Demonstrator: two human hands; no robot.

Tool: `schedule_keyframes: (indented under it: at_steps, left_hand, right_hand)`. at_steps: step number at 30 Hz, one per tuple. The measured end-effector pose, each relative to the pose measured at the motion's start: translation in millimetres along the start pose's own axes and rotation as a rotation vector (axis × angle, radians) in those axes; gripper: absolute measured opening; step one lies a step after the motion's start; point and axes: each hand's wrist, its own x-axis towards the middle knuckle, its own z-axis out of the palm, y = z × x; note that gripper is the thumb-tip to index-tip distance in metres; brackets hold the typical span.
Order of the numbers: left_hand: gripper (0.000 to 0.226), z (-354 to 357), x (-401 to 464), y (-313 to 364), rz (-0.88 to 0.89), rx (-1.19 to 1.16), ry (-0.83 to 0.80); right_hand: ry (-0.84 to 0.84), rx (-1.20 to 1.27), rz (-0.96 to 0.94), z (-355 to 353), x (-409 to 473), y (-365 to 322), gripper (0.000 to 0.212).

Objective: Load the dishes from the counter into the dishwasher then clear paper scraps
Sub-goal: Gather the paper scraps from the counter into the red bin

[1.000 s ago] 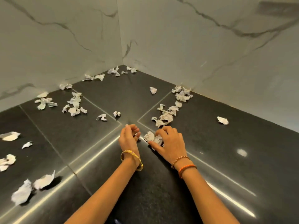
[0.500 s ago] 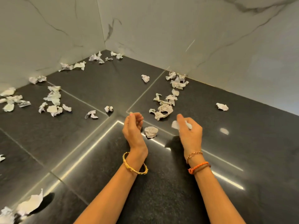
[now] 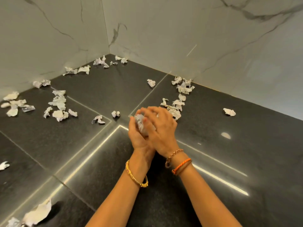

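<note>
Crumpled white paper: a wad of paper scraps (image 3: 142,125) sits pressed between the two hands, raised just above the counter.
Left hand: the left hand (image 3: 136,136) cups the wad from below and from the left, fingers curled up round it; a gold bangle (image 3: 136,176) circles the wrist.
Right hand: the right hand (image 3: 159,128) lies over the wad from the right, fingers bent across its top and slightly blurred; a bead bracelet (image 3: 173,155) and an orange cord band (image 3: 181,166) sit on that wrist.
Grip: both hands grasp the same wad, palms close together, only a strip of paper showing between them.
Loose scraps: many more lie scattered on the counter, a cluster (image 3: 177,106) just behind the hands, a single piece (image 3: 229,111) well to the right, a group (image 3: 59,105) to the left, some (image 3: 105,61) in the far corner, a larger torn piece (image 3: 38,213) near the lower left edge.
Surface: dark speckled stone counter (image 3: 91,89), polished, with seams and bright light streaks.
Room: white marble-look walls (image 3: 164,33) with grey veins meet in a corner behind the counter.
</note>
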Motion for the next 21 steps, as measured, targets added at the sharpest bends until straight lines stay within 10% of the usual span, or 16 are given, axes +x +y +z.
schedule_keyframes:
  at_steps: [4, 10, 16, 21]
  left_hand:
    - [0.018, -3.2, 4.5, 2.8, 0.056, 0.058, 0.089]
    - [0.023, -6.5, 7.9, 9.0, 0.091, 0.044, 0.077]
    - [0.024, -7.2, 3.9, 7.8, -0.017, 0.057, -0.003]
    - [0.025, -0.6, -1.2, 0.9, -0.047, 0.034, -0.015]
  right_hand:
    - [0.049, 0.248, 0.139, -30.3, 0.6, 25.7, 0.034]
    - [-0.470, -0.193, 0.019, -33.6, -26.8, 51.4, 0.031]
    - [0.142, 0.135, -0.026, -35.1, -16.0, 26.5, 0.025]
    - [0.133, -0.237, -0.285, -13.6, -10.1, 22.4, 0.026]
